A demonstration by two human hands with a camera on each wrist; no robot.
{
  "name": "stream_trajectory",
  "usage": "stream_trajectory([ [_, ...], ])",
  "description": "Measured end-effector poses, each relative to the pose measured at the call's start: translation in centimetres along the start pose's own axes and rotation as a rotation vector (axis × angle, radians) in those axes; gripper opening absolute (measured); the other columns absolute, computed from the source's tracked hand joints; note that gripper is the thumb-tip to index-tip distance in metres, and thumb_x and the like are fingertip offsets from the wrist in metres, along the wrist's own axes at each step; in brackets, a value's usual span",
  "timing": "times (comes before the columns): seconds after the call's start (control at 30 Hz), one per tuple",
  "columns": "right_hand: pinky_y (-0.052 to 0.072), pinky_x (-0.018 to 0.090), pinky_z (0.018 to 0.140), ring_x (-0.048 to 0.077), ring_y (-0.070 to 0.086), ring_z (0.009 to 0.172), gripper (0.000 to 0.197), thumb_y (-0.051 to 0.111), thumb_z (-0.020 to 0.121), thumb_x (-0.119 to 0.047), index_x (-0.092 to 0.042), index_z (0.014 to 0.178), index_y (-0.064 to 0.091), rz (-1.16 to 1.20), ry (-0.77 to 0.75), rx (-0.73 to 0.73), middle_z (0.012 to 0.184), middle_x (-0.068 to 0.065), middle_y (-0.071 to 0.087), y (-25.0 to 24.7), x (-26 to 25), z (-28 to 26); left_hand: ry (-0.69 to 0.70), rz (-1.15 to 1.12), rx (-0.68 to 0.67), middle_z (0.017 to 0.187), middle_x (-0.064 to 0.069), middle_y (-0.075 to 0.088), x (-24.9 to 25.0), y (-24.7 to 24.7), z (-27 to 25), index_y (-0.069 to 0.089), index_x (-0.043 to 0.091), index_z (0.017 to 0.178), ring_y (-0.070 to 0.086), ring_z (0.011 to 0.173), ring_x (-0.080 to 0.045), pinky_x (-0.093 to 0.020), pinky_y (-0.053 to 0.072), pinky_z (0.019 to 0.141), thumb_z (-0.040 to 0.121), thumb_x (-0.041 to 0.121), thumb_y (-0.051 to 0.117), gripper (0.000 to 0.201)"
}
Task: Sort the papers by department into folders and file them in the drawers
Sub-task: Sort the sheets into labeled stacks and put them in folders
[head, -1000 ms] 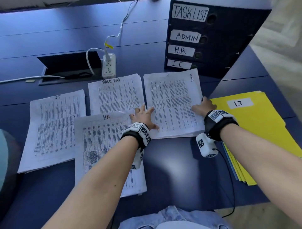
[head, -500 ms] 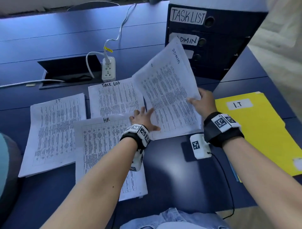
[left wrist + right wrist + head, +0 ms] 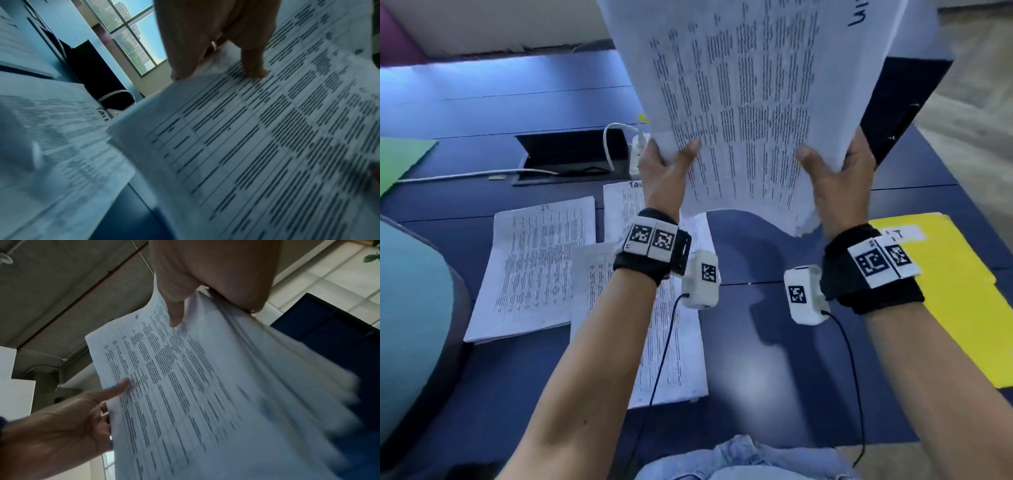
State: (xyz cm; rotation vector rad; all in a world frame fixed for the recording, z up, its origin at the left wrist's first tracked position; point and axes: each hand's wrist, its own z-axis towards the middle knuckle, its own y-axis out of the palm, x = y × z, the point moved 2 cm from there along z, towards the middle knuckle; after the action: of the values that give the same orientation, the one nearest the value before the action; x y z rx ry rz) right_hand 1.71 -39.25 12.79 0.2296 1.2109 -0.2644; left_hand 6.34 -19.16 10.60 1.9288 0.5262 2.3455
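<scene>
Held thing: I have a thick white sheaf of printed paper sheets (image 3: pixel 750 113) raised upright above the dark blue desk (image 3: pixel 739 370), in front of me, clear of its surface.
Left grip: my left hand (image 3: pixel 666 173) pinches the sheaf's lower left edge, thumb on the printed face, fingers behind.
Right grip: my right hand (image 3: pixel 835 181) clamps the lower right edge the same way, thumb in front.
Handling: I judge the sheaf light but floppy; its bottom edge bows upward between my hands, and the loose sheets fan apart at the right corner (image 3: pixel 320 369). Slippery sheet on sheet, so I would hold both side edges firmly and square them against the desk.
Other piles: a white printed stack headed IT (image 3: pixel 534 270) lies toward the desk's left edge; another white printed stack (image 3: pixel 671 342) lies just right of it, under my left forearm; a third stack (image 3: pixel 619 212), its heading starting "Tas", sits behind them.
Folder: a yellow card folder with a white label (image 3: pixel 955 308) lies at the desk's right edge.
Hidden: the sheaf's handwritten heading is cut off at the top; the dark drawer cabinet (image 3: pixel 900 99) is mostly covered, its labels unseen. The wrist views are blurred.
</scene>
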Motion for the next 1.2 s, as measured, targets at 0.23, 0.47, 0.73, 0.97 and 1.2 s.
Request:
stream_trajectory([
  [0.23, 0.052, 0.028, 0.082, 0.007, 0.061, 0.09, 0.029, 0.067, 0.082, -0.016, -0.022, 0.099, 0.045, 0.093, 0.09, 0.138, 0.099, -0.005, 0.06, 0.8, 2.0, -3.2, -0.1, 0.085, -0.027, 0.092, -0.008, 0.064, -0.2, -2.0, -2.8, 0.057, 0.005, 0.101, 0.063, 0.08, -0.014, -0.027, 0.054, 0.074, 0.067, 0.02, 0.078, 0.043],
  [0.47, 0.047, 0.018, 0.084, -0.002, 0.056, 0.094, 0.019, 0.049, 0.094, -0.012, -0.009, 0.112, 0.041, -0.01, -0.049, 0.314, 0.104, -0.002, 0.055, 1.0, 0.3, -2.9, -0.004, 0.292, -0.078, 0.098, -0.01, 0.059, 1.2, -0.9, -3.2, 0.055, 0.005, 0.107, 0.057, 0.087, -0.018, -0.029, 0.053, 0.076, 0.082, -0.001, 0.063, 0.027],
  [0.73, 0.041, 0.009, 0.081, 0.002, 0.051, 0.098, 0.031, 0.053, 0.094, -0.015, -0.013, 0.118, 0.034, -0.048, 0.132, 0.26, 0.109, -0.01, 0.046, -0.1, 4.5, -4.2, -0.254, 0.357, -0.217, 0.102, -0.011, 0.067, -2.5, -1.3, -5.0, 0.063, -0.001, 0.108, 0.065, 0.098, -0.025, -0.026, 0.055, 0.076, 0.074, 0.013, 0.075, 0.04],
  [0.97, 0.033, 0.015, 0.085, 0.024, 0.045, 0.121, 0.033, 0.039, 0.098, -0.009, 0.0, 0.13, 0.031, -0.388, 0.226, 0.229, 0.136, 0.019, 0.041, -1.8, 6.0, -3.7, -0.267, 0.444, -0.126, 0.096, -0.008, 0.067, -2.7, 0.6, -5.0, 0.065, 0.003, 0.104, 0.064, 0.084, -0.018, -0.024, 0.053, 0.073, 0.083, 0.017, 0.067, 0.025],
  [1.2, 0.027, 0.021, 0.061, 0.029, 0.054, 0.099, 0.025, 0.044, 0.092, -0.003, 0.001, 0.116, 0.045, -0.636, 0.384, 0.095, 0.108, 0.017, 0.056, -3.8, 7.9, -3.0, -0.495, 0.483, -0.054, 0.104, -0.011, 0.065, -7.6, 0.5, -7.2, 0.059, 0.007, 0.115, 0.063, 0.096, -0.026, -0.037, 0.054, 0.085, 0.084, 0.017, 0.065, 0.033],
])
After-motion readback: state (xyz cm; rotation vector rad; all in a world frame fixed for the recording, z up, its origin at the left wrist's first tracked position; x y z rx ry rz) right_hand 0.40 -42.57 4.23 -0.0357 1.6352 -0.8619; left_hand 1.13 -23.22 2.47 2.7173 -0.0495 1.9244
